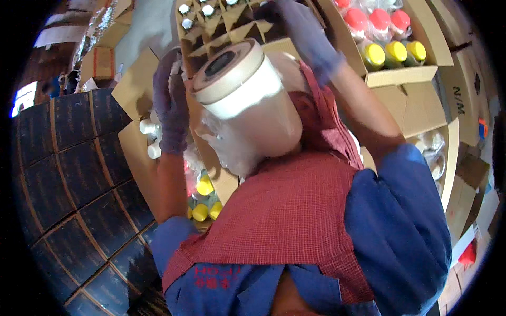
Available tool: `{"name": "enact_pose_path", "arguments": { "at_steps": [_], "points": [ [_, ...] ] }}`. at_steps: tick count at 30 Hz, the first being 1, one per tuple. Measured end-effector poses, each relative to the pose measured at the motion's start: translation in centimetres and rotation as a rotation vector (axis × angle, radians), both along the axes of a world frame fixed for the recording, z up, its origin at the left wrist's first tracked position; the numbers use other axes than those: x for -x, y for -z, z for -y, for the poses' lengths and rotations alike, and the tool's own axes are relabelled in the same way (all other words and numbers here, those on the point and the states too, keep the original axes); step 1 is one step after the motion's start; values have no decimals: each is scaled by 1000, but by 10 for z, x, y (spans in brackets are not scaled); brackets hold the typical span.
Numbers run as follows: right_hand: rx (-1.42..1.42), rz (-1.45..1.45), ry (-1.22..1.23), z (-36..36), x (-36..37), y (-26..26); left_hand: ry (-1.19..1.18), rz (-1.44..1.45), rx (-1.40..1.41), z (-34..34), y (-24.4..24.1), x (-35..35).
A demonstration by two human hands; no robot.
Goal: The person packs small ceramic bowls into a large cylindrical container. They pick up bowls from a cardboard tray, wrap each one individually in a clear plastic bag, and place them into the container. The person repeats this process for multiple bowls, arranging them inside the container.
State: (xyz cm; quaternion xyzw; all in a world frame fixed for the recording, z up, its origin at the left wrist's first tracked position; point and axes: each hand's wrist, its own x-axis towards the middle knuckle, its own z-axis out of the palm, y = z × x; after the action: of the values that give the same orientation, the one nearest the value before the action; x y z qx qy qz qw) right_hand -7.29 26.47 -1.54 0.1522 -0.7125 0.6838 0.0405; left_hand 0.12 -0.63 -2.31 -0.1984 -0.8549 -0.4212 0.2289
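Note:
Both hands wear grey-purple gloves. My left hand [170, 98] is by the left side of a divided cardboard box [233, 33], next to some clear plastic; whether it grips anything is unclear. My right hand [292, 23] reaches over the box's far right part, its fingers dark and partly cut off by the picture's top edge. Several white-capped bottles [208, 10] stand in the box's cells at the far left; other cells show bare dividers. A large white cylindrical container [245, 102] lies tilted between my forearms, against the red checked apron [292, 209], with clear plastic beside it.
At the right, an open carton [403, 75] holds plastic-wrapped bottles with red and yellow caps. Another carton [452, 158] with wrapped items is below it. White-capped and yellow-capped bottles [200, 212] show by my left forearm. Stacked dark, taped boxes [79, 177] fill the left side.

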Motion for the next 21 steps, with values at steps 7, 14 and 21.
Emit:
{"name": "enact_pose_path", "arguments": {
  "at_steps": [7, 14, 21],
  "points": [
    [-177, -152, -196, 7, -17, -4, -175, 296, -165, -2, -22, -21],
    [-303, -365, -163, 28, -2, 20, -33, 29, 192, 3, -9, -22],
    [-177, -330, -155, 30, -2, 38, 23, 78, 136, -76, -57, -31]
  ]
}}
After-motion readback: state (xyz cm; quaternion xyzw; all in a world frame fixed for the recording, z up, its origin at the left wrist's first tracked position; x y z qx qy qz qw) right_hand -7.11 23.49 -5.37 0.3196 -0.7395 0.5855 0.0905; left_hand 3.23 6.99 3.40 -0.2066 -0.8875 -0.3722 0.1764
